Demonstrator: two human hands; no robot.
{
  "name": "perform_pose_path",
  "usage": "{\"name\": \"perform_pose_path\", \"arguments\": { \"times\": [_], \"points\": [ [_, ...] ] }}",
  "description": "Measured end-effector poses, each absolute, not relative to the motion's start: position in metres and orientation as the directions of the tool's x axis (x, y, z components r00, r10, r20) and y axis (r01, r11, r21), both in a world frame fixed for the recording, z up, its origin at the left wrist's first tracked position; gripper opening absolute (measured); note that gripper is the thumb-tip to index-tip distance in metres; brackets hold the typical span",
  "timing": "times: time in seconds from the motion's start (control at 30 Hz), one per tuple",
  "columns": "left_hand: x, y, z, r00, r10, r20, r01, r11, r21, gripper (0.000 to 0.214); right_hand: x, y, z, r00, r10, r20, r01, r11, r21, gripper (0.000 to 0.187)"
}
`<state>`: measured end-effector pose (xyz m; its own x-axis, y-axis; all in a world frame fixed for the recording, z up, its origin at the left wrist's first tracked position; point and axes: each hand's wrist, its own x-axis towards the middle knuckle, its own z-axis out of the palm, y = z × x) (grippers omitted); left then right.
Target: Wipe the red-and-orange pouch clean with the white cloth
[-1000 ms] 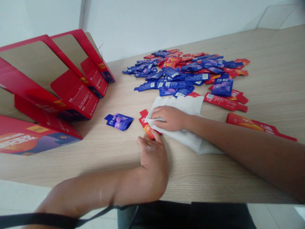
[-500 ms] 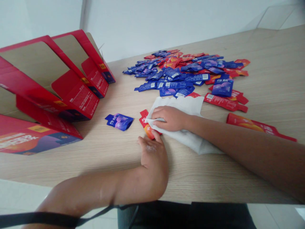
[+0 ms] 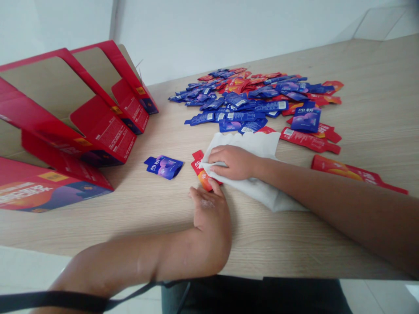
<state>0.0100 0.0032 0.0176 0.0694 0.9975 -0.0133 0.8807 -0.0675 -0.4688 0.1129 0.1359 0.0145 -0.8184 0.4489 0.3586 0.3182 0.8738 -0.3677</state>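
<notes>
A red-and-orange pouch [image 3: 197, 162] lies flat on the table, partly covered by a white cloth [image 3: 258, 144]. My right hand [image 3: 233, 162] presses on the cloth, its fingers curled over a fold at the left end, above the pouch. My left hand [image 3: 211, 205] rests just in front, its visible fingers spread and one fingertip touching the pouch's near end. Some of the left fingers are hidden from view. To the left of the red pouch lies a single blue pouch [image 3: 164, 167], apart from both hands.
A heap of blue and red pouches [image 3: 242, 102] spreads across the back of the table [image 3: 137, 222]. Another red pouch [image 3: 347, 169] lies beyond my right forearm. Several open red cartons [image 3: 108, 131] stand at the left. A white wall rises behind.
</notes>
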Motion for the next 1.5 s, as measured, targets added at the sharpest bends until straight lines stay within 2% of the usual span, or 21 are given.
{"name": "perform_pose_path", "arguments": {
  "times": [0.13, 0.23, 0.37, 0.67, 1.03, 1.27, 1.5],
  "points": [
    [0.0086, 0.0024, 0.0154, 0.074, 0.997, 0.031, 0.898, -0.053, -0.436, 0.052, 0.113, 0.1356, 0.015, -0.82, 0.447, 0.359, 0.323, 0.877, -0.355, 0.021],
    [0.0078, 0.0019, 0.0143, 0.078, 0.996, 0.051, 0.884, -0.046, -0.466, 0.052, 0.1128, 0.1355, 0.0154, -0.82, 0.45, 0.353, 0.328, 0.876, -0.354, 0.021],
    [0.0082, 0.0016, 0.0156, 0.092, 0.995, 0.024, 0.844, -0.065, -0.533, 0.052, 0.1128, 0.1357, 0.0152, -0.819, 0.452, 0.354, 0.322, 0.872, -0.369, 0.02],
    [0.0086, 0.0025, 0.0164, 0.107, 0.994, -0.015, 0.807, -0.095, -0.583, 0.052, 0.1133, 0.1361, 0.0144, -0.817, 0.449, 0.361, 0.322, 0.876, -0.359, 0.02],
    [0.0088, 0.002, 0.0161, 0.101, 0.995, -0.021, 0.815, -0.095, -0.571, 0.052, 0.113, 0.1364, 0.014, -0.818, 0.444, 0.366, 0.322, 0.88, -0.349, 0.021],
    [0.0087, 0.0023, 0.016, 0.118, 0.993, -0.01, 0.756, -0.096, -0.647, 0.053, 0.1127, 0.1366, 0.013, -0.819, 0.442, 0.366, 0.327, 0.884, -0.335, 0.02],
    [0.0108, 0.0032, 0.0179, 0.081, 0.994, -0.076, 0.749, -0.111, -0.653, 0.055, 0.1129, 0.1364, 0.0136, -0.817, 0.446, 0.365, 0.327, 0.88, -0.344, 0.02]
  ]
}}
